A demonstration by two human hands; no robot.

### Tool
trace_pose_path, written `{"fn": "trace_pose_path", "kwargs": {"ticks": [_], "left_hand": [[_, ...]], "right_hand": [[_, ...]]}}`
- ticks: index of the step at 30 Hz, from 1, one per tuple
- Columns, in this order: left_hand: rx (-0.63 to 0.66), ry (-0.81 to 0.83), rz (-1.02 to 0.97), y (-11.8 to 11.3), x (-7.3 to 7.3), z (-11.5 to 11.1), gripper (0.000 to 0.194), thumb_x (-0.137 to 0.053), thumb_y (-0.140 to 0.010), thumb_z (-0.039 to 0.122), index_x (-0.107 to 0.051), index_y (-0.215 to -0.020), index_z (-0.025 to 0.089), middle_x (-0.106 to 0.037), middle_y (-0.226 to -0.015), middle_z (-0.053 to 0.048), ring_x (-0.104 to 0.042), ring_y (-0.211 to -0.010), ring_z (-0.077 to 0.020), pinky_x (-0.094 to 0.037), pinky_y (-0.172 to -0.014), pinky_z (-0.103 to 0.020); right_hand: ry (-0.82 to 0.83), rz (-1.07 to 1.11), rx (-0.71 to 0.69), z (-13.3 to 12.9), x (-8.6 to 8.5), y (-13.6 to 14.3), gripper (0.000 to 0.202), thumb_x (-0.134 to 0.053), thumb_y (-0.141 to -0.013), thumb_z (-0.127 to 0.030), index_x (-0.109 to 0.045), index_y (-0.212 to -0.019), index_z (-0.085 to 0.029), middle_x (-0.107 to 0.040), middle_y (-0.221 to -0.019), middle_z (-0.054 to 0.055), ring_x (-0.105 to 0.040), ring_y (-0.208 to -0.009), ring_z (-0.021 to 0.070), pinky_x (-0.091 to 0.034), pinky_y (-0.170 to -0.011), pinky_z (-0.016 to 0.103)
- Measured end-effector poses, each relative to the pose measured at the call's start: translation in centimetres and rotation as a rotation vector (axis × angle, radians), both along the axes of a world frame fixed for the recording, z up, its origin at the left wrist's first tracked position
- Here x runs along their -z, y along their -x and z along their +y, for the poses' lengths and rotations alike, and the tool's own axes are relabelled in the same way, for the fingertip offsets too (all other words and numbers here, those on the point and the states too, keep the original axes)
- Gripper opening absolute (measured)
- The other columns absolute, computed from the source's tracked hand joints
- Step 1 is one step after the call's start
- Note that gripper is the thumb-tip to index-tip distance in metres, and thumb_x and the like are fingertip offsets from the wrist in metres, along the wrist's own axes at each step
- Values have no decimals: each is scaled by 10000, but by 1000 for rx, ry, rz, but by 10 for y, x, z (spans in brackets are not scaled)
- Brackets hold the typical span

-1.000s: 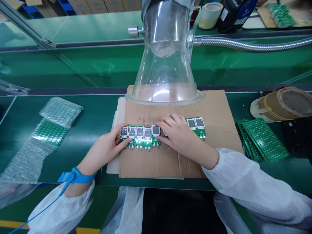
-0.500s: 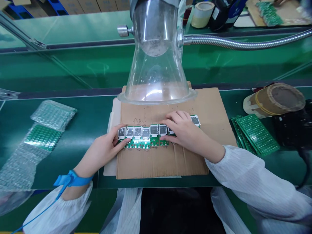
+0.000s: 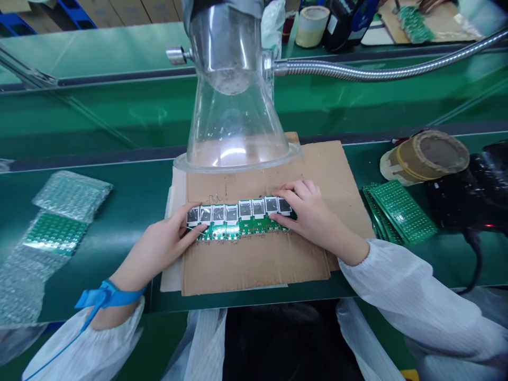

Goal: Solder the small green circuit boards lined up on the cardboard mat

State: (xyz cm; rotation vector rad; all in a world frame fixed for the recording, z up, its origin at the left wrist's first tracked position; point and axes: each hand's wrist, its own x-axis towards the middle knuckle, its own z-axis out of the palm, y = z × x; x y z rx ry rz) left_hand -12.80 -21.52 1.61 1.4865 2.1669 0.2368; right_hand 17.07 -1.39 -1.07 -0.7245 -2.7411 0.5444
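Note:
A row of small green circuit boards [image 3: 226, 232], each bearing a dark screen in a white frame, lies across a sheet of brown cardboard [image 3: 254, 264]. At the row's left end my left hand [image 3: 169, 233] pinches the outermost board between thumb and fingers. A blue strap circles that wrist. My right hand [image 3: 309, 211] grips the right part of the row, thumb on the near side and fingers at the far edge, hiding part of the end boards. The left-hand boards sit slightly nearer me than the right-hand ones.
A clear funnel-shaped hood [image 3: 238, 121] hangs over the cardboard's far side. Bubble-wrapped boards [image 3: 59, 227] lie at left. To the right are stacked green boards [image 3: 405, 211], a round cardboard tube [image 3: 432, 156] and a black device [image 3: 468, 198]. Another person's hand [image 3: 431, 5] shows at the top right.
The boards under my right hand have been drawn left, closing the gaps in the row. The camera view has shifted slightly. My left hand keeps its hold at the left end.

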Motion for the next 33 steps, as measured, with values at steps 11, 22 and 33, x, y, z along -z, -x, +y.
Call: {"fn": "trace_pose_path", "kwargs": {"ticks": [11,22,33], "left_hand": [[-371,-47,-22,7,-10,-11,422,-466,-1062,597,-670,-1152,239,-807,-1052,-56,-751,-919,-280,-566,-779,-372],[-308,-82,-90,10,0,-8,485,-554,-980,674,-644,-1188,245,-786,-1085,-61,-754,-892,-256,-592,-720,-316],[-309,-78,-116,9,1,-6,479,-545,-999,665,-639,-1173,229,-790,-1143,-83,-759,-957,-264,-597,-763,-323]], "right_hand": [[89,44,38,32,-8,-49,446,-701,-1027,-477,-667,-1436,-301,-626,-1329,132,-575,-1286,368,-499,-1110,594],[92,33,-14,31,5,-58,427,-629,-1074,-485,-662,-1453,-291,-643,-1285,131,-585,-1210,345,-537,-1029,547],[90,45,-37,30,7,-47,408,-635,-1078,-456,-660,-1448,-288,-662,-1297,135,-622,-1213,349,-555,-1053,574]]}}
